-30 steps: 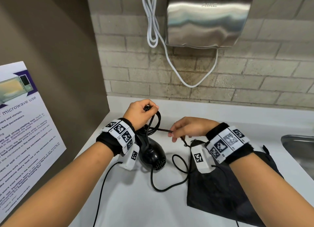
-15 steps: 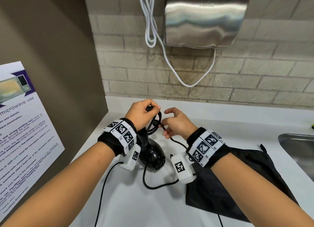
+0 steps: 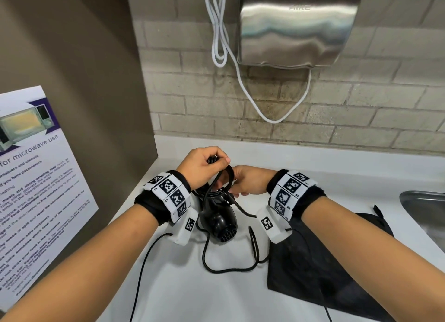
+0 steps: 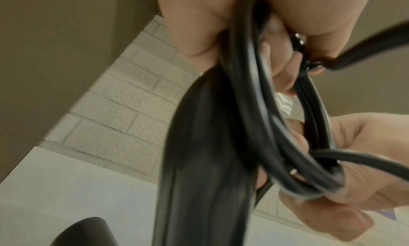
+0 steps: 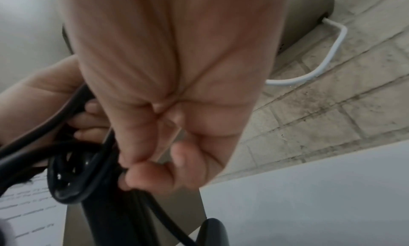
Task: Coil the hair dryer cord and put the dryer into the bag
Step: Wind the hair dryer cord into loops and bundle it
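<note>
The black hair dryer [image 3: 220, 223] stands nozzle-down on the white counter [image 3: 183, 292], handle pointing up. My left hand [image 3: 216, 160] grips several loops of its black cord [image 3: 222, 182] at the top of the handle [image 4: 199, 162]. In the left wrist view the cord loops [image 4: 254, 92] hang from those fingers. My right hand [image 3: 232, 192] is right beside them and pinches the cord [image 5: 106, 155] at the bottom of the loops. Slack cord [image 3: 228, 270] curves over the counter. The black bag [image 3: 325, 273] lies flat under my right forearm.
A steel hand dryer [image 3: 296, 27] with a white cable [image 3: 240, 88] hangs on the brick wall behind. A metal sink [image 3: 423, 206] is at the right edge. A microwave poster [image 3: 36, 189] is on the brown side wall to the left.
My right hand moved left from above the bag to the loops under my left hand, drawing the cord with it. The slack on the counter shifted. My left hand stayed put.
</note>
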A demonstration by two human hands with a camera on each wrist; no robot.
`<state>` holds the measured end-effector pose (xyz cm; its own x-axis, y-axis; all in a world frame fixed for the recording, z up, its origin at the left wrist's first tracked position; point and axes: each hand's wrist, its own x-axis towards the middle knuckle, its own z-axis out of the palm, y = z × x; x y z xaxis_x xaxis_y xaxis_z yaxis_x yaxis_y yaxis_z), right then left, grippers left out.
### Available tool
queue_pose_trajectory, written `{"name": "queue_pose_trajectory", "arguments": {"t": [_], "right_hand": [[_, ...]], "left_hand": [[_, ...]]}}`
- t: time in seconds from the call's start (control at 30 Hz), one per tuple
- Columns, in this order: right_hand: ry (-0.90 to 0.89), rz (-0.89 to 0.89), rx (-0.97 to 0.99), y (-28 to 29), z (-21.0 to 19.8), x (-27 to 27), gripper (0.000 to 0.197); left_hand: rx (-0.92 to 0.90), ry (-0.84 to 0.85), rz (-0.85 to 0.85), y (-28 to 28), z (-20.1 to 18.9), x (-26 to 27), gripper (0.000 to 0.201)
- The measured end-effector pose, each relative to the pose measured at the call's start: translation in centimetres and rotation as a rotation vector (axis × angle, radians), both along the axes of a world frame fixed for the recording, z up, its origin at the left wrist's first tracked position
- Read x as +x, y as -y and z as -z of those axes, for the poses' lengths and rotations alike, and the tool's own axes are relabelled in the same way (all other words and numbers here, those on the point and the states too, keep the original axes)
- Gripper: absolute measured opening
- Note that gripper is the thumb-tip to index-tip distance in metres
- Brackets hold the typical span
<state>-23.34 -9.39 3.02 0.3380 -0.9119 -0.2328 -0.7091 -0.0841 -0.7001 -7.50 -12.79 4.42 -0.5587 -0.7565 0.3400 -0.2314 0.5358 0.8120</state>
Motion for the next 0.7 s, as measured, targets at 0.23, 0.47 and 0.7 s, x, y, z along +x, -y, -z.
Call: {"name": "queue_pose_trajectory", "arguments": {"t": [0.23, 0.47, 0.7], "right_hand": [[0.035, 0.346, -0.421, 0.4, -2.2, -1.4, 0.015], [0.797, 1.128, -0.627, 2.8, -4.7, -7.6, 0.029], [0.459, 0.691, -0.396, 2.4, -2.7, -7.7, 0.059]], "left_hand": [[0.030, 0.025, -0.032, 0.0, -0.1, 0.4, 0.021], [0.032, 0.042, -0.070, 0.1, 0.0, 1.4, 0.015], [0.059, -0.026, -0.127, 0.5, 0.6, 1.8, 0.014]]}}
